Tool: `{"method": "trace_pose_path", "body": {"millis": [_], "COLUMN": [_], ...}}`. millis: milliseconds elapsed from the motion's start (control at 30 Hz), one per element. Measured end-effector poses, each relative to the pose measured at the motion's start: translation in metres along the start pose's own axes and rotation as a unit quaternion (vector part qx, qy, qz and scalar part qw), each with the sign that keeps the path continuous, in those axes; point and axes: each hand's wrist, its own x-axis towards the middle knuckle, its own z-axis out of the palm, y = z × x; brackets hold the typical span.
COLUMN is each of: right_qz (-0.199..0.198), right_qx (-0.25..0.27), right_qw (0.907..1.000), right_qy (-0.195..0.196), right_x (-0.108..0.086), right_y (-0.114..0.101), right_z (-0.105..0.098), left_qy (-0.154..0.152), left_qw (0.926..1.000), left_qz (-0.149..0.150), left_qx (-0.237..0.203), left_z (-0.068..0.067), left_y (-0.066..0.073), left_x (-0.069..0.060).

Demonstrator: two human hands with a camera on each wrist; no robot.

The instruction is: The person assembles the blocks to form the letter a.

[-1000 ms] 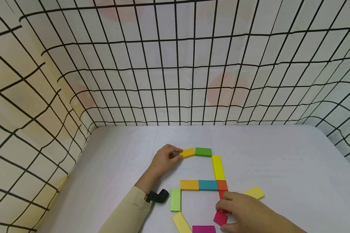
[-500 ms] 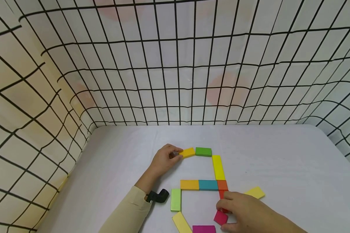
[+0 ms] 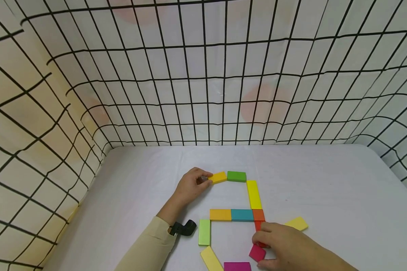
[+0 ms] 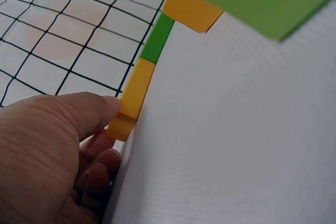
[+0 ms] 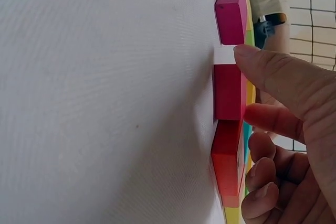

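My left hand [image 3: 190, 185] pinches the outer end of an amber block [image 3: 218, 177] between thumb and forefinger. The block lies flat, its other end against a green block [image 3: 236, 176], as the left wrist view also shows. Lower right, my right hand [image 3: 285, 244] holds a crimson square block [image 3: 257, 253] between thumb and forefinger. That block is turned at an angle, close to the end of a red block [image 3: 257, 226] partly hidden under the fingers. In the right wrist view, a gap separates the crimson block from a magenta block [image 5: 231, 14].
A yellow block [image 3: 254, 195] joins the green one to a row of amber, teal [image 3: 242, 215] and orange-red blocks. Lime [image 3: 204, 232] and pale yellow [image 3: 211, 259] blocks lie lower left. A loose yellow block [image 3: 297, 223] sits right. Black wire mesh [image 3: 207, 103] rises behind the table.
The crimson block and my right fingers have shifted very slightly to the right. My left hand stays in place on the amber block.
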Motion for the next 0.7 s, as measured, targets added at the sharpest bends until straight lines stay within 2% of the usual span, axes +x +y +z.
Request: {"method": "trace_pose_path", "body": {"millis": [100,200,333,433,600,700], "right_qz": [0.027,0.053,0.095,0.124,0.117,0.126], "right_qx": [0.018,0.015,-0.019,-0.043,-0.072,-0.070], "right_qw": [0.9995,0.9979,0.9920,0.9869,0.9853,0.9860], "right_qy": [0.002,0.033,0.081,0.094,0.102,0.084], "right_x": [-0.002,-0.007,-0.015,-0.022,-0.033,-0.036], "right_y": [0.000,0.005,0.021,0.040,0.070,0.079], "right_z": [-0.004,-0.011,-0.024,-0.029,-0.030,-0.028], "left_qy": [0.000,-0.002,-0.003,-0.003,-0.003,-0.001], "left_qw": [1.0000,1.0000,1.0000,1.0000,1.0000,1.0000], "left_qz": [-0.002,-0.002,-0.002,-0.002,0.002,0.002], "left_qx": [0.001,0.001,0.001,0.001,0.002,0.004], "left_z": [0.000,-0.001,-0.001,-0.001,0.000,0.000], "left_y": [0.000,0.000,0.001,0.001,-0.001,-0.001], "left_x": [0.000,0.000,0.000,0.000,0.000,0.000]}}
